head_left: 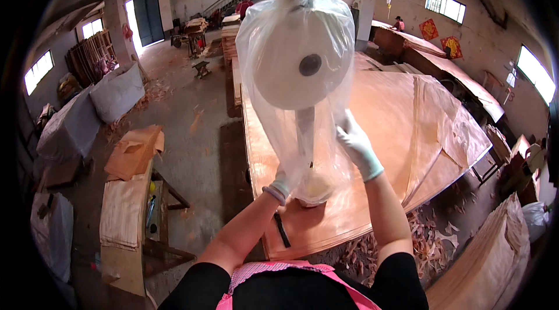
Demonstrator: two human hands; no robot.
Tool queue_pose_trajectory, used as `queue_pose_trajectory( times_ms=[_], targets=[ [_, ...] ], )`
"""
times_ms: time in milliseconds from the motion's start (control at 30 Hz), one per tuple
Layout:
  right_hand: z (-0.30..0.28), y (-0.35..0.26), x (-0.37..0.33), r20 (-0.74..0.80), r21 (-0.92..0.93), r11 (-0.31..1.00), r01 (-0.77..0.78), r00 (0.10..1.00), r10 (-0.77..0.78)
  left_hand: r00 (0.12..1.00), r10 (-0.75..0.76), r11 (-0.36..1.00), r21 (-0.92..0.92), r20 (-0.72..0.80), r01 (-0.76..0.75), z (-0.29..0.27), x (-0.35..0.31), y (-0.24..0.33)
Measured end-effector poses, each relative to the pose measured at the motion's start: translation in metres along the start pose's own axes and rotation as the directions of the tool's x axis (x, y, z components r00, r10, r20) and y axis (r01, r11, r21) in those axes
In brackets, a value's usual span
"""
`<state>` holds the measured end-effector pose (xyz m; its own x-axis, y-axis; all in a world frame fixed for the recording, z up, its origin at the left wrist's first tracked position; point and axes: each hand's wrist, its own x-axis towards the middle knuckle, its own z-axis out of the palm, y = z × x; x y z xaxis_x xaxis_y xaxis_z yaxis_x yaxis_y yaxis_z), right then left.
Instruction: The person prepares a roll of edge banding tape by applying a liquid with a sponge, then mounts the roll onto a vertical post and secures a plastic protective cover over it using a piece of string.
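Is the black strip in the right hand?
No: the black strip lies on the wood sheet, while the right hand is at the side of the clear plastic cover.

Reaching forward with both forearms (247, 222), extending the gloved right grip (359, 150), thumb apart, angling the partly hidden left grip (282, 183) inward.

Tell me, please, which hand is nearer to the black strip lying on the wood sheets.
Left. The left hand is beyond the black strip; the right hand is farther forward and to the right, beside the clear plastic bag.
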<state>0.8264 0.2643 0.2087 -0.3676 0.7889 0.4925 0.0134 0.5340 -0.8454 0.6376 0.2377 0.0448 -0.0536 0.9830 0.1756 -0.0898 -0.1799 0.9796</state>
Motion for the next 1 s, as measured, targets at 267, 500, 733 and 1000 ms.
queue_pose_trajectory(
  times_ms=[267, 500, 733, 1000],
  targets=[
    [0.070, -0.003, 0.007, 0.031, 0.089, 0.992, 0.085, 0.996, -0.089, 1.000, 0.020, 0.999, -0.038, 0.003, -0.020, -0.018, -0.011, 0.001],
    [0.073, -0.010, -0.010, -0.051, -0.014, 0.999, 0.050, 0.997, -0.051, 1.000, 0.001, 0.998, -0.070, 0.003, -0.001, -0.036, -0.026, -0.001],
    [0.078, -0.009, -0.024, -0.011, 0.151, 0.987, 0.048, 0.999, -0.047, 0.965, -0.206, 0.968, -0.176, -0.161, 0.177, -0.081, -0.042, -0.049],
    [0.066, -0.007, -0.043, -0.032, -0.009, 1.000, 0.004, 0.999, -0.004, 0.892, 0.080, 0.730, -0.583, -0.445, -0.356, -0.153, -0.081, 0.083]
  ],
)
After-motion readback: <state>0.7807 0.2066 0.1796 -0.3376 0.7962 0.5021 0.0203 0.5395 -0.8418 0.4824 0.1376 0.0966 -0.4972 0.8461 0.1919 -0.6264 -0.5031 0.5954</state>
